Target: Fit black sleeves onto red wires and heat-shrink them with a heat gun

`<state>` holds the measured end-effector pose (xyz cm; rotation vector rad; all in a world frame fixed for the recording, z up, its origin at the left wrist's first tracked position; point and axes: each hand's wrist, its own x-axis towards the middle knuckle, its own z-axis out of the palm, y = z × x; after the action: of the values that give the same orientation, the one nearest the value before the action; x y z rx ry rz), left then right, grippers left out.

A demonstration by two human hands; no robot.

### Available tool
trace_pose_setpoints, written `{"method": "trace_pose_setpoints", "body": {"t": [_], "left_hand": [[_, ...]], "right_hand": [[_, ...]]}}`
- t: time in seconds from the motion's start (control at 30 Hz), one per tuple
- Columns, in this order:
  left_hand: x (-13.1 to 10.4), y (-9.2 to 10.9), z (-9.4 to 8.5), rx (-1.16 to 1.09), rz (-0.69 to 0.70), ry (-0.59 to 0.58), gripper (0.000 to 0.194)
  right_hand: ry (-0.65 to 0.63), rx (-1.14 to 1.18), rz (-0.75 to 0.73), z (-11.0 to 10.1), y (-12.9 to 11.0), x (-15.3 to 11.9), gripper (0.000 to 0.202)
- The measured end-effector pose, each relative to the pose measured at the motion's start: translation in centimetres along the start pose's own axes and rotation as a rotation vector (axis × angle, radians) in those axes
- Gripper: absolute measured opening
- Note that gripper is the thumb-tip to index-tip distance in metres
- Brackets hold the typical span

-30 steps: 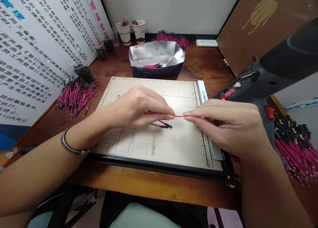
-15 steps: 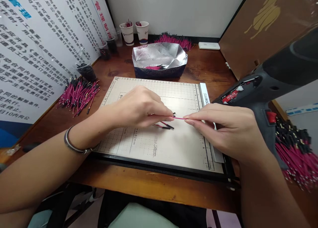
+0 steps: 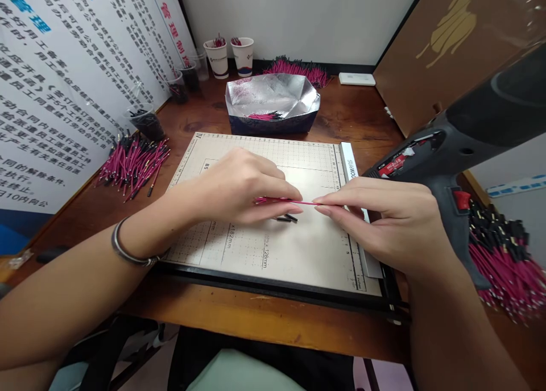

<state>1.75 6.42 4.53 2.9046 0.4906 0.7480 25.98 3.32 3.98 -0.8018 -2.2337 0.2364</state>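
A thin pink wire (image 3: pixel 307 203) stretches between my two hands above the cream paper-cutter board (image 3: pixel 307 254). My left hand (image 3: pixel 251 189) holds its left part between thumb and fingers, where pink ends poke out near the palm. My right hand (image 3: pixel 379 215) pinches the other end by the cutter's right rail (image 3: pixel 350 161). Small black-tipped pieces (image 3: pixel 290 218) lie on the board just below my left fingertips, partly hidden by them.
A foil-lined box (image 3: pixel 273 124) with wires stands behind the board. Pink wire piles lie left (image 3: pixel 134 163), behind (image 3: pixel 296 70) and right (image 3: pixel 507 266). Paper cups (image 3: pixel 216 61) are at the back; a heat gun (image 3: pixel 452 152) juts in from the right.
My left fingertips have moved slightly right along the wire and parted a little, so more of the pink wire shows between thumb and fingers. My right hand has barely moved.
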Motion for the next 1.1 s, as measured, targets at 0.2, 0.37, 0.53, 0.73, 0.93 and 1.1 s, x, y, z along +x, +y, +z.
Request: {"method": "trace_pose_setpoints", "body": {"t": [0.2,0.37,0.53,0.73,0.93,1.1], "left_hand": [[-0.4,-0.6,0.2,0.066,0.036,-0.032,0.031],[-0.3,-0.3,0.1,0.067,-0.033,-0.106,0.034],[-0.1,-0.3,-0.8,-0.025,-0.146,-0.111,0.039],[-0.3,-0.7,-1.6,-0.096,-0.24,-0.218,0.025],[0.0,-0.2,-1.4,-0.2,-0.324,-0.368,0.011],[0.1,0.0,-1.1,-0.218,-0.331,-0.397,0.014]], "right_hand": [[-0.017,-0.014,0.024,0.2,-0.1,0.0,0.01],[-0.031,-0.019,0.037,0.3,0.0,-0.2,0.012],[-0.129,0.047,0.065,0.0,-0.2,-0.2,0.013],[-0.319,0.106,0.065,0.3,-0.3,-0.3,0.01],[-0.355,0.011,0.136,0.5,-0.1,-0.7,0.006],[-0.355,0.02,0.164,0.5,-0.1,-0.6,0.008]]}}
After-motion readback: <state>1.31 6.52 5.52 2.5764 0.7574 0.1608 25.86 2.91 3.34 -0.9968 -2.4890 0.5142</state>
